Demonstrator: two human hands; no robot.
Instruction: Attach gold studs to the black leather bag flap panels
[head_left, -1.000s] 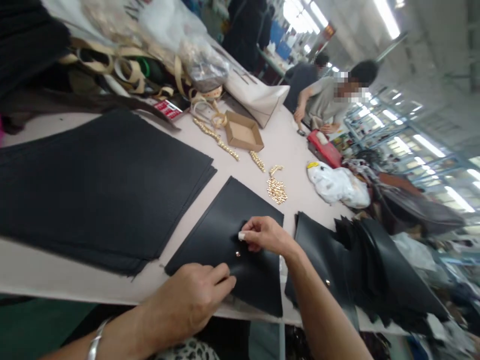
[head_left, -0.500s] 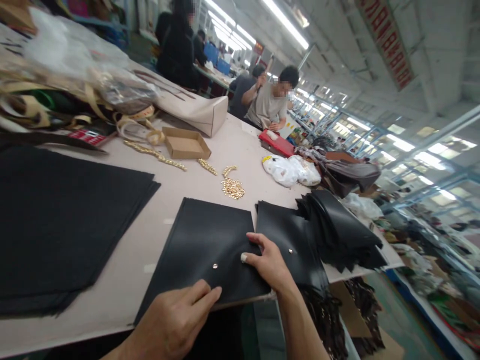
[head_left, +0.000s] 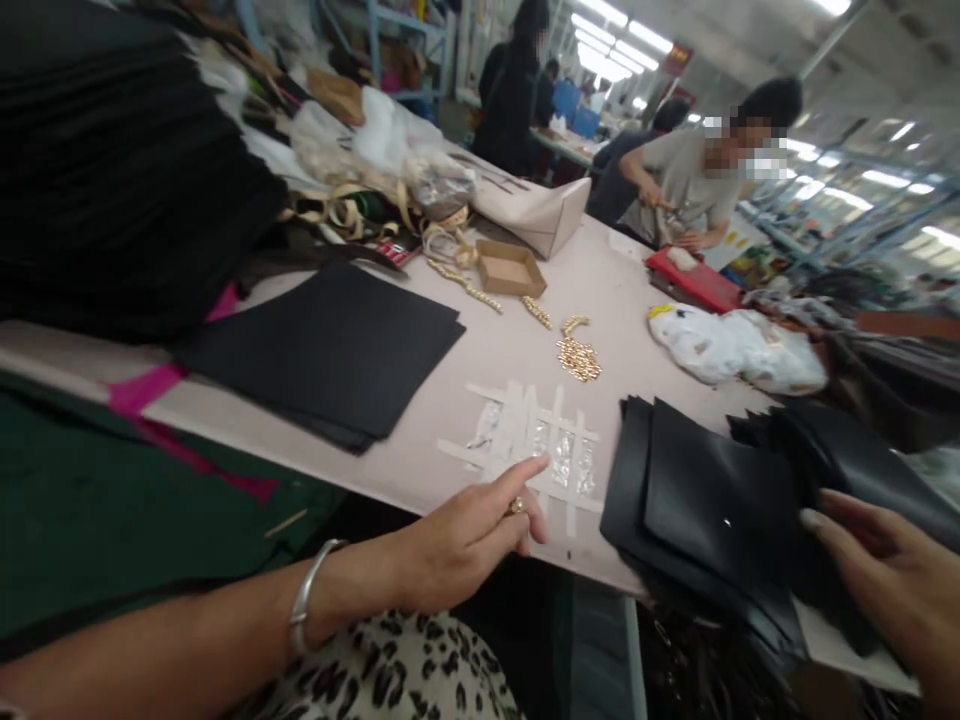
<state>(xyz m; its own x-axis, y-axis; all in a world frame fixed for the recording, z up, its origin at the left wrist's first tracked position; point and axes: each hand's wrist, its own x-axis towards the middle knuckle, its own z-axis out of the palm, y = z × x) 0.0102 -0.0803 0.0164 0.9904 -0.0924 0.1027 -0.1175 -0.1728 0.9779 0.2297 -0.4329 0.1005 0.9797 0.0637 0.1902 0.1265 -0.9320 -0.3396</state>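
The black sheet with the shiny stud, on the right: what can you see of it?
The black sheet looks smooth and slightly glossy, like leather or imitation leather, with a straight left edge. One small, bright, metallic-looking stud shows on its face. It lies over similar dark sheets, which show past its left edge, on the right part of the pale table. The right hand is at its right side; whether the fingers grip it is unclear.

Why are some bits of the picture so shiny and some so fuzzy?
In the head view, the ceiling lights glare white and the silver bracelet catches light; also in the head view, the black sheets show a faint sheen, while the brown material at the far right looks blurred.
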